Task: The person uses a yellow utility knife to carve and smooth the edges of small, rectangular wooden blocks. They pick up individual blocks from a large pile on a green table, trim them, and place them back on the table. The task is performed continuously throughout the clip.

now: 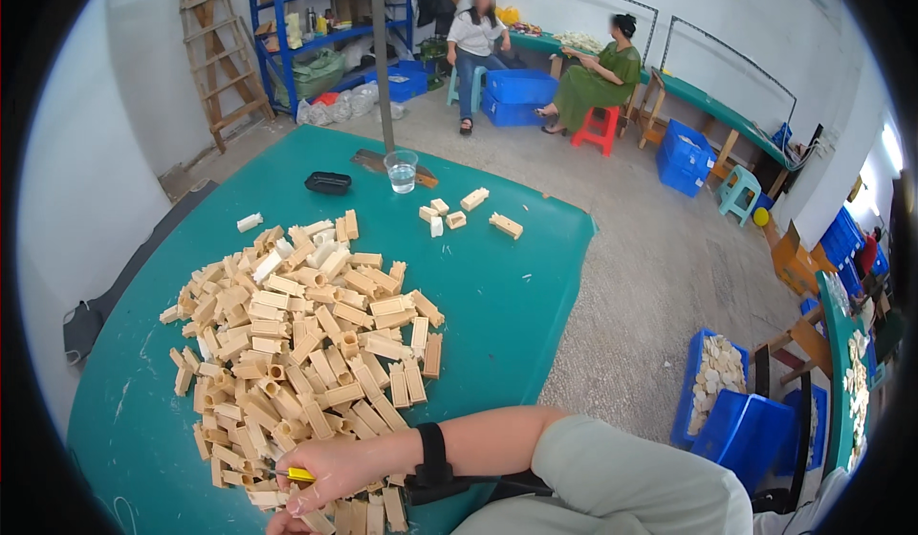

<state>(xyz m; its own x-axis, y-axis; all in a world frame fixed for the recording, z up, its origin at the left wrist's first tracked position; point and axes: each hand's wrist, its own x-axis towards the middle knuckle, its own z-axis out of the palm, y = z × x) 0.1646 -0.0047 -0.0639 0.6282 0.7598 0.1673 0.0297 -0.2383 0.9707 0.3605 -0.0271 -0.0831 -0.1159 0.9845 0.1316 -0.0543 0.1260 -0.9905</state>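
My right hand [335,468] reaches in from the lower right, a black band round its wrist. It is closed on a small yellow-handled tool [300,475] whose thin metal tip points left. Both are over the near edge of a big heap of beige, hollow, block-shaped plastic parts [287,329]. Below the hand, at the picture's lower edge, a bit of skin [278,524] shows beside a part. It may belong to my left hand, but the rest is cut off, so its grip cannot be made out.
On the green table [488,315] are a clear cup [402,174] of liquid, a black case [328,183] and a few loose parts [456,219] beyond the heap. A grey post [382,66] rises behind. Blue crates [741,430] stand to the right; two people sit far back.
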